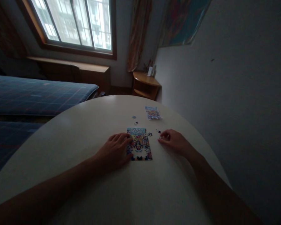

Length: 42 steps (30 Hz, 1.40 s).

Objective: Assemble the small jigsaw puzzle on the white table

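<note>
A small jigsaw puzzle (142,133) with a colourful picture lies on the white table, with a gap showing table near its lower middle. My left hand (118,146) rests flat on its left edge, fingers stretched out. To the right of the puzzle, my right hand (174,142) is low over the table, thumb and forefinger pinched on what looks like a puzzle piece (161,138), mostly hidden by the fingertips. Just beyond those fingers is a loose piece (158,131). Another loose piece (150,134) lies by the puzzle's right edge.
Two more loose pieces (136,123) lie beyond the puzzle. A printed picture packet (153,112) is farther back on the round table (96,115). A wall (224,103) borders the right side; a bed with a plaid mattress (37,93) stands left, and a corner shelf (146,78) behind.
</note>
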Each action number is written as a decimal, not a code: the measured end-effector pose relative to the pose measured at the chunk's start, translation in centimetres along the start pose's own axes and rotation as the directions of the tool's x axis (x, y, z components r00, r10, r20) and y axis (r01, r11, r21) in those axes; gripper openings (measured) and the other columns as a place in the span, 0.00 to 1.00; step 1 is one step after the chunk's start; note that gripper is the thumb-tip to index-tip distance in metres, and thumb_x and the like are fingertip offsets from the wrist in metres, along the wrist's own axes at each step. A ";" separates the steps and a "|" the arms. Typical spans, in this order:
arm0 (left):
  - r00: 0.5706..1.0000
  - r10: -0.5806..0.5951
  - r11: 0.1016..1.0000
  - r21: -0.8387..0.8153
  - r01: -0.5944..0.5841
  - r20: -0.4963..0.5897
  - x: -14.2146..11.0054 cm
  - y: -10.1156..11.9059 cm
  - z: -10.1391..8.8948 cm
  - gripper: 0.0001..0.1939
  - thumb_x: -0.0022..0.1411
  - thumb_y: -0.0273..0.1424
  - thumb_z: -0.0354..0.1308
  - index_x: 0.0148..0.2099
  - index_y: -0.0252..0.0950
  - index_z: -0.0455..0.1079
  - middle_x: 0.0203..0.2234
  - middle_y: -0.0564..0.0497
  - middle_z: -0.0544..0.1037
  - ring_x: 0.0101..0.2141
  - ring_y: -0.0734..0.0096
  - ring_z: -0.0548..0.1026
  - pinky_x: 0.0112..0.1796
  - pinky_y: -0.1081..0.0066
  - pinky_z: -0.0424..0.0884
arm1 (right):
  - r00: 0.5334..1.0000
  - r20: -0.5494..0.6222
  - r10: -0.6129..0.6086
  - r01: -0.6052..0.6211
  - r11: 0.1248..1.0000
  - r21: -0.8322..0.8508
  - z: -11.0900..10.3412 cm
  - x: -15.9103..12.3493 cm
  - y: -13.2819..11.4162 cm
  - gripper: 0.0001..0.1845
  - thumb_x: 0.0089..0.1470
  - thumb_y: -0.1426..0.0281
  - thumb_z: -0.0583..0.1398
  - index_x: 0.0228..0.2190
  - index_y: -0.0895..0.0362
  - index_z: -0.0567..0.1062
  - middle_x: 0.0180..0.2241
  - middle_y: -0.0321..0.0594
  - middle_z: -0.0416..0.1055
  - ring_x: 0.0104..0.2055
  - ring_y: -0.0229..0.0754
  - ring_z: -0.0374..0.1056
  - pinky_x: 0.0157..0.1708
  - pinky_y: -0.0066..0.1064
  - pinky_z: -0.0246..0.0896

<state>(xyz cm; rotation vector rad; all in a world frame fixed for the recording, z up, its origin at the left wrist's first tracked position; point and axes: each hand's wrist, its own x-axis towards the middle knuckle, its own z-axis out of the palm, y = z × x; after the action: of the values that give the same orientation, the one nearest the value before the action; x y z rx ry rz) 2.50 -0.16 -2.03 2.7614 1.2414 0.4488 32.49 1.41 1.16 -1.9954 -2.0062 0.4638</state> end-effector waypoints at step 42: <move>0.997 0.058 0.995 -0.087 -0.054 0.041 -0.1 -0.6 0.6 0.32 0.61 0.40 0.58 0.64 0.39 0.56 0.66 0.42 0.58 0.65 0.50 0.57 0.64 0.48 0.51 | 0.926 -0.213 -0.313 0.301 0.950 -0.085 2.7 3.7 -3.6 0.10 0.60 0.67 0.59 0.39 0.54 0.80 0.44 0.43 0.76 0.49 0.47 0.69 0.53 0.39 0.59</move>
<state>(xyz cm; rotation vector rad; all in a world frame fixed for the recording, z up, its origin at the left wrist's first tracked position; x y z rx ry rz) 2.18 0.25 -2.71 2.7245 1.1110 0.4327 28.03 5.05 0.04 -1.6299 -2.1474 0.1126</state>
